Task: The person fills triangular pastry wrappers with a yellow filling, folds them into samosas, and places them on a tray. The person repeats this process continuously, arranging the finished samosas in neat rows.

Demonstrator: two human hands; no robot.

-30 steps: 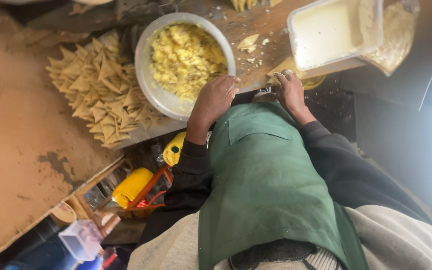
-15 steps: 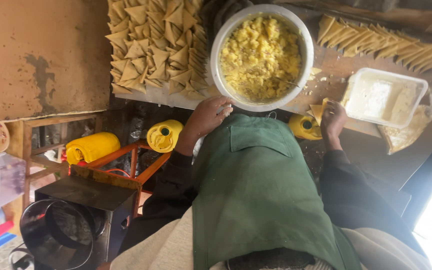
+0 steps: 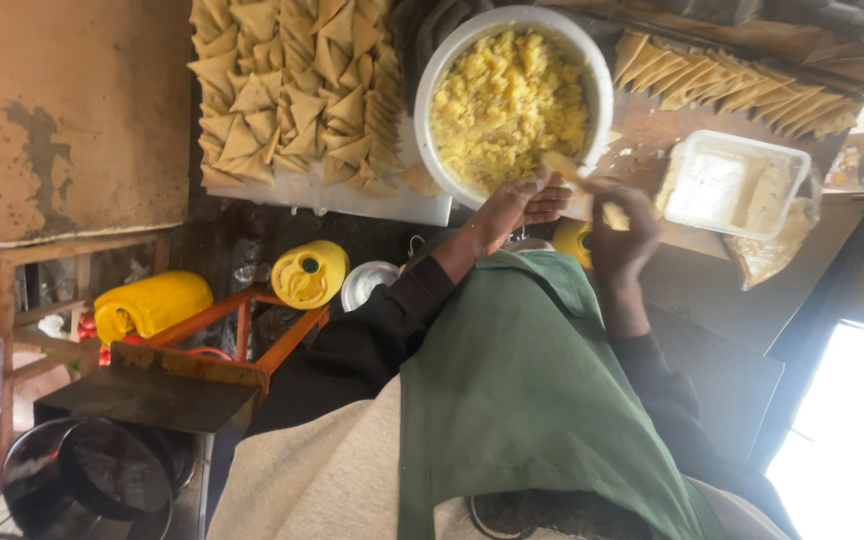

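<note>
Head view: the wooden desk (image 3: 682,125) carries a white bowl (image 3: 432,70) of yellow filling, a tray of folded triangular pastries (image 3: 292,90), a row of pastry strips (image 3: 742,85) and a plastic tub (image 3: 737,185). The left hand (image 3: 517,205) curls at the bowl's rim, touching a pastry piece (image 3: 577,190) that the right hand (image 3: 622,230) pinches. Below the desk stand yellow jugs (image 3: 147,305) on a dim floor; daylight enters at lower right.

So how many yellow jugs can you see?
3. One jug lies on its side at the left, one sits by the orange frame, and one peeks out behind the hands. More may be hidden.
</note>
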